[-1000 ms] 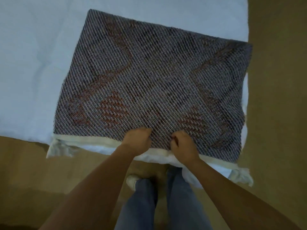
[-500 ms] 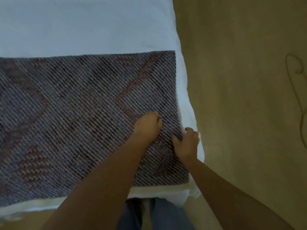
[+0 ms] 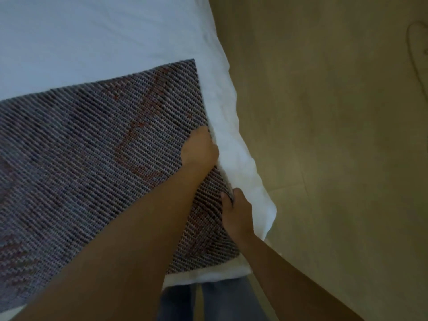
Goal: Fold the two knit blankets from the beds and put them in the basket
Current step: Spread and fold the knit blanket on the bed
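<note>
A grey-purple knit blanket (image 3: 97, 158) with a reddish pattern lies flat on the white bed (image 3: 92, 38), reaching to the bed's right edge. My left hand (image 3: 200, 148) rests on the blanket's right edge, fingers curled over the border. Closer to me, my right hand (image 3: 236, 207) pinches that same right edge, which is slightly lifted off the sheet. The basket and the second blanket are out of view.
Tan floor (image 3: 335, 135) runs along the right side of the bed. A thin cord loop (image 3: 416, 49) lies on the floor at the far right. My jeans-clad legs (image 3: 208, 300) stand at the bed's near corner.
Both hands moved from the blanket's near edge to its right edge. My right hand now pinches and lifts that edge. The view has swung right, showing more floor.
</note>
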The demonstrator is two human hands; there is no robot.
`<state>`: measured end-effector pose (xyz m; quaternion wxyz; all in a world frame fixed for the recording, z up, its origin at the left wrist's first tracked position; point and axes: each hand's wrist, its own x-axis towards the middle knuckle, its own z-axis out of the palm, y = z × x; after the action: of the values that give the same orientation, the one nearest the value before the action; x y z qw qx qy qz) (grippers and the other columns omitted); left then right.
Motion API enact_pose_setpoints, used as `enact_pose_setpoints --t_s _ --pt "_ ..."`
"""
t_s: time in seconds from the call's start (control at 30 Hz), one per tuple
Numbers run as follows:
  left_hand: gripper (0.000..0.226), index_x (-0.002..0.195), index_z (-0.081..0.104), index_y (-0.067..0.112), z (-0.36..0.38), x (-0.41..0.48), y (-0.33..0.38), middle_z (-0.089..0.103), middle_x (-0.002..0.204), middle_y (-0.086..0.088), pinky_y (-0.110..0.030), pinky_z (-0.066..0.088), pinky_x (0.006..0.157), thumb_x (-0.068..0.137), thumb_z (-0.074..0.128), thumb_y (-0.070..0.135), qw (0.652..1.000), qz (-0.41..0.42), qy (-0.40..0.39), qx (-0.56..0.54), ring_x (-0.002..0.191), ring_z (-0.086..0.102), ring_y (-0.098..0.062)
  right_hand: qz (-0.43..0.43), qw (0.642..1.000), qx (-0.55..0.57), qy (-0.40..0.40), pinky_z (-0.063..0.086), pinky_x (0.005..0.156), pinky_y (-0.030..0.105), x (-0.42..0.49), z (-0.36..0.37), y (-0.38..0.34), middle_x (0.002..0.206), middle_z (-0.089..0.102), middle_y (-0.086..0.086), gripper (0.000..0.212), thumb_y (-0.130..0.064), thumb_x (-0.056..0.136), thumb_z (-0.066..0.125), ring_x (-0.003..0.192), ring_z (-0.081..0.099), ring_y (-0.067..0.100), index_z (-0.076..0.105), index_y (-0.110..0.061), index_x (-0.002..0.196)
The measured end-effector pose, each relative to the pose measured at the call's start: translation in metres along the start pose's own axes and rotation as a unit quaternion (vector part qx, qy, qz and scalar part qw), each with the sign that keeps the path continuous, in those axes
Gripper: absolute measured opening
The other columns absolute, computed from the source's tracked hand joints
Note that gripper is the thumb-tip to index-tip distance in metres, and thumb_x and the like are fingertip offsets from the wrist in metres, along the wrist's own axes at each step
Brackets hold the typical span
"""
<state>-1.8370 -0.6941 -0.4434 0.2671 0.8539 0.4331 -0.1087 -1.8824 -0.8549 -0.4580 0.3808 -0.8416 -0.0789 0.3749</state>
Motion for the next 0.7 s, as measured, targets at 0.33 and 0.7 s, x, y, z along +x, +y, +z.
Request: enact_pose_setpoints --t_s 0.33,0.7 --pt "0.055 0.120 0.035 0.003 -0.003 0.026 0.008 0.050 0.121 -0.019 -0.041 0.046 0.081 0.086 0.060 0.038 0.995 -0.074 0.006 -0.073 0.103 0.056 -0.038 0.054 0.994 -0.041 -0.079 0.029 0.047 0.023 0.010 0.006 0.008 0.065 0.039 -0.006 0.033 -0.046 0.093 0.044 0.054 0.039 0.009 0.037 -0.016 0.082" --pt "0.027 0.109 0.046 -0.003 -0.033 0.042 -0.017 0.057 0.108 -0.022 -0.033 0.039 0.073 0.094 0.044 0.019 0.989 -0.071 0.006 -0.131 0.096 0.055 -0.034 -0.019 0.995 -0.039 -0.086 0.032 0.045 0.021 -0.007 0.027 -0.036 0.072 0.050 -0.005 0.013 -0.025 0.094 0.048 0.055 0.048 0.011 0.040 -0.016 0.099"
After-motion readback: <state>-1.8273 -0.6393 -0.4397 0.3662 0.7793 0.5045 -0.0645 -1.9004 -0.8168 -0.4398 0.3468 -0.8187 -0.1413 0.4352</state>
